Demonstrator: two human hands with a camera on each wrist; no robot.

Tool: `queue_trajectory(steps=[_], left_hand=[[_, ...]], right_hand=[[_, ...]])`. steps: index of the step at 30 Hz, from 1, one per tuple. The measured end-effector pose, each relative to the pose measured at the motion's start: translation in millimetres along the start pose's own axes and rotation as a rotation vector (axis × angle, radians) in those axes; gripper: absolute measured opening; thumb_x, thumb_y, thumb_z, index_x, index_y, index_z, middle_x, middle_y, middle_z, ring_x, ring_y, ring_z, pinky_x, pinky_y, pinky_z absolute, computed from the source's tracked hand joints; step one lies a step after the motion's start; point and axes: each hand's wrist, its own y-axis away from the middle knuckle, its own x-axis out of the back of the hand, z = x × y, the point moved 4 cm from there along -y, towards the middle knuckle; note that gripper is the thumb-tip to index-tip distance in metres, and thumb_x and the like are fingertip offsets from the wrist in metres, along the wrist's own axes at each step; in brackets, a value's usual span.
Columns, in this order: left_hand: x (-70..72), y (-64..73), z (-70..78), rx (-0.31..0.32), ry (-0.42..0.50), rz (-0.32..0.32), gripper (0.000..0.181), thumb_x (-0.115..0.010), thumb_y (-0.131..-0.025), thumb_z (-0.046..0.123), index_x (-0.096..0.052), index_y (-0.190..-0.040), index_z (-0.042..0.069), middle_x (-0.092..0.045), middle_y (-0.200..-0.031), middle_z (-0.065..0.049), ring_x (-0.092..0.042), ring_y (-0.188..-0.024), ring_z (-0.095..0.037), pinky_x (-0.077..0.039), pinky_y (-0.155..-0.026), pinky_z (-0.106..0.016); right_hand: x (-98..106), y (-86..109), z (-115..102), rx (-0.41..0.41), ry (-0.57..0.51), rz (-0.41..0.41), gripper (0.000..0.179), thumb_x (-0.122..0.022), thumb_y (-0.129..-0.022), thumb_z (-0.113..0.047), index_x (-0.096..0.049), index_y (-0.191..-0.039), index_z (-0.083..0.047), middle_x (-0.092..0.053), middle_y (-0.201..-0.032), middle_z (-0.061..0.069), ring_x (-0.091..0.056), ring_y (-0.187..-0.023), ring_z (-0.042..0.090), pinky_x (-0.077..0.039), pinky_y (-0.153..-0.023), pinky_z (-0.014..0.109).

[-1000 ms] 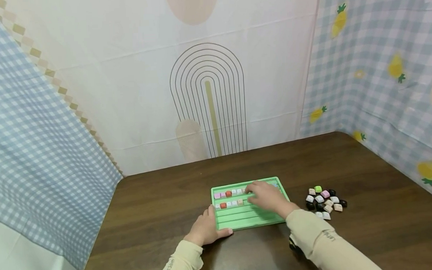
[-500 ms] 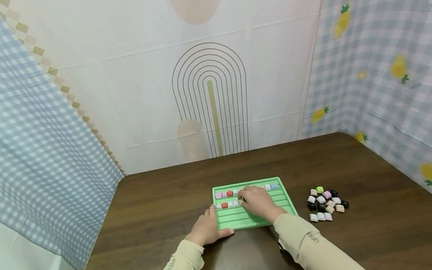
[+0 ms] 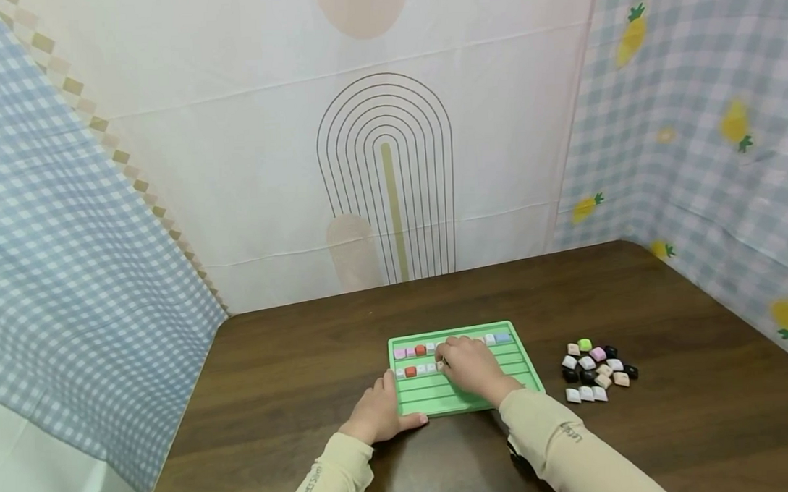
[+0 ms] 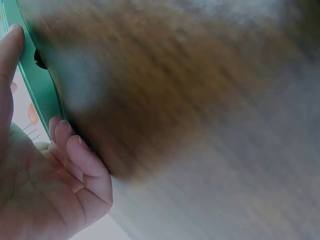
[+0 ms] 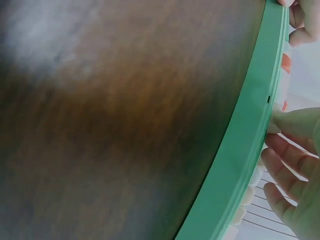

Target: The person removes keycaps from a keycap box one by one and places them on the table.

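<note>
A pale green ridged tray (image 3: pixel 438 404) lies on the table with two rows of small keyboard keycaps. In the upper row are pink, red, white and blue keycaps (image 3: pixel 502 338), part of it behind my right hand. The second row holds a red keycap (image 3: pixel 411 372) among pale ones. My left hand (image 3: pixel 377 413) grips the tray's near left corner, thumb along the front edge, fingers along the left side. At the right end of the second row, my right hand (image 3: pixel 471 366) pinches a pale keycap (image 5: pixel 274 126) between thumb and fingers, mostly hidden by them.
To the right of the tray lies a loose group of keycaps, black (image 3: pixel 587 377), white, beige, pink and one lime green (image 3: pixel 585 344). The brown wooden table (image 3: pixel 294 372) meets a patterned cloth (image 3: pixel 267 171) at the back, with checked cloth at both sides.
My right hand has moved left over the tray to the end of the second row, uncovering the upper row's right end. My left hand has stayed on the tray's corner.
</note>
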Motion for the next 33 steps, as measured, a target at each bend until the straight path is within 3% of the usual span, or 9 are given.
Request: queue_trajectory(steps=[9, 18, 25, 33], left_hand=[[-3.1, -1.8, -3.4, 0.023, 0.037, -0.047, 0.096, -0.067, -0.076, 0.055, -0.026, -0.133, -0.01, -0.048, -0.116, -0.026, -0.055, -0.096, -0.038, -0.046, -0.08, -0.046], [-2.6, -1.9, -4.2, 0.025, 0.042, -0.053, 0.095, -0.067, -0.076, 0.055, -0.027, -0.133, -0.009, -0.048, -0.117, -0.026, -0.055, -0.096, -0.039, -0.046, -0.08, -0.046], [1.0, -0.4, -2.3, 0.022, 0.048, -0.043, 0.093, -0.068, -0.075, 0.053, -0.028, -0.132, -0.009, -0.049, -0.114, -0.025, -0.055, -0.094, -0.038, -0.047, -0.079, -0.046], [-0.6, -0.2, -2.3, 0.02, 0.056, -0.04, 0.091, -0.069, -0.075, 0.053, -0.029, -0.13, -0.008, -0.05, -0.111, -0.024, -0.055, -0.091, -0.036, -0.046, -0.077, -0.045]], right_hand=[[21, 2.4, 20, -0.073, -0.055, 0.022, 0.007, -0.065, -0.085, -0.018, -0.067, -0.091, -0.015, -0.065, -0.087, -0.001, -0.06, -0.079, 0.016, -0.048, -0.067, 0.033], [50, 25.7, 88, -0.18, -0.054, 0.045, 0.016, -0.063, -0.086, -0.017, -0.068, -0.099, -0.009, -0.067, -0.096, 0.008, -0.06, -0.085, 0.026, -0.048, -0.067, 0.041], [53, 54.7, 134, -0.283, -0.042, 0.001, 0.014, -0.063, -0.087, -0.019, -0.068, -0.095, -0.008, -0.066, -0.089, 0.009, -0.059, -0.074, 0.024, -0.046, -0.059, 0.039], [44, 73.5, 154, -0.322, 0.002, -0.095, 0.015, -0.062, -0.086, -0.016, -0.067, -0.096, -0.006, -0.066, -0.09, 0.011, -0.058, -0.073, 0.027, -0.046, -0.059, 0.042]])
